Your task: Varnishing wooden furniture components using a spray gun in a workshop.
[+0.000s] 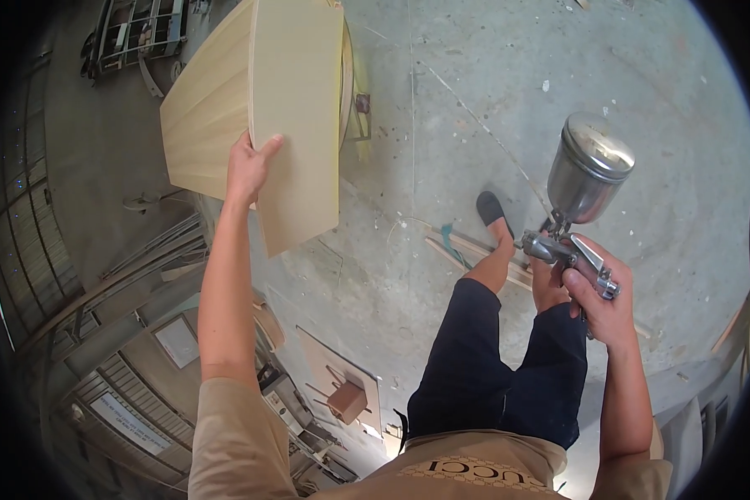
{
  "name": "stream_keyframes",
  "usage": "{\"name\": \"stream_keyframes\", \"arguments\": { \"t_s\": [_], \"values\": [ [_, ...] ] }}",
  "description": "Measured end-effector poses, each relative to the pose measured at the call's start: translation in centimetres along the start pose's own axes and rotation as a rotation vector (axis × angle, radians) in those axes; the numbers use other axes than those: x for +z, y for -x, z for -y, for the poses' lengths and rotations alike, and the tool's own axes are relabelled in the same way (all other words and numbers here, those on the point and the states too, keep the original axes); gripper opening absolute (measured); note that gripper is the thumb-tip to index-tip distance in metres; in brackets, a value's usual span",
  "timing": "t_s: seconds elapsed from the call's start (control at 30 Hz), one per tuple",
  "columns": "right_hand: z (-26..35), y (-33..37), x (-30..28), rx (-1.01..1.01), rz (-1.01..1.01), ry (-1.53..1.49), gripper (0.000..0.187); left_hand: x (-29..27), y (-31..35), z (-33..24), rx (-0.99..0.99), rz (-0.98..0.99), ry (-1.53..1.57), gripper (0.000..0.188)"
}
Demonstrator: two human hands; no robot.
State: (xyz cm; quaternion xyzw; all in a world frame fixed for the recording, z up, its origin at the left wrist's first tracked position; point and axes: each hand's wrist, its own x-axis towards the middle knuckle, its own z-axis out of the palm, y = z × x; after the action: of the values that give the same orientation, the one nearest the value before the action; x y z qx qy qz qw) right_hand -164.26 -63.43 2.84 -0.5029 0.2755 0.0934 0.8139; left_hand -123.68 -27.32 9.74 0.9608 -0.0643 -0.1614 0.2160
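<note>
My left hand (pixel 252 169) grips the near left edge of a pale wooden panel (pixel 298 125). Its thumb lies on the flat face, and the other fingers are partly hidden at the side. The panel is part of a larger wooden piece whose slanted, plank-like side (pixel 212 92) spreads to the left. On the right, my right hand (pixel 604 300) is wrapped round the handle of a metal spray gun (pixel 562 254). A shiny cup (pixel 590 167) with a lid sits on top of the gun. The gun is apart from the wooden piece, and its hose is not visible.
Wooden strips (pixel 483 260) lie on the stained concrete floor (pixel 475 108) by my feet. Behind the wooden piece is a yellowish support (pixel 361 108). A small brown stool-like object (pixel 347 402) stands at lower left, and a metal rack (pixel 142 33) at far left.
</note>
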Motion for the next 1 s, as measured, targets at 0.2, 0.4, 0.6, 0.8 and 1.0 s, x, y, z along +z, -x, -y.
{"name": "stream_keyframes", "arguments": {
  "t_s": [0.2,0.4,0.6,0.8,1.0],
  "values": [
    [-0.9,-1.0,1.0,-0.037,-0.072,-0.004,0.044,0.4,0.4,-0.3,-0.033,0.009,0.011,0.037],
    [-1.3,-2.3,2.5,-0.021,-0.145,-0.013,0.047,0.4,0.4,-0.4,-0.049,0.02,0.084,0.035],
    [-0.9,-3.1,5.0,-0.041,-0.177,-0.05,0.045,0.1,0.5,0.1,-0.037,0.035,0.138,0.036],
    [-0.3,-3.6,6.4,-0.033,-0.195,-0.07,0.044,0.3,0.5,0.1,0.004,0.043,0.146,0.036],
    [0.8,-5.4,7.6,-0.084,-0.144,0.026,0.044,0.1,0.8,-0.3,-0.004,0.042,0.095,0.036]
  ]
}}
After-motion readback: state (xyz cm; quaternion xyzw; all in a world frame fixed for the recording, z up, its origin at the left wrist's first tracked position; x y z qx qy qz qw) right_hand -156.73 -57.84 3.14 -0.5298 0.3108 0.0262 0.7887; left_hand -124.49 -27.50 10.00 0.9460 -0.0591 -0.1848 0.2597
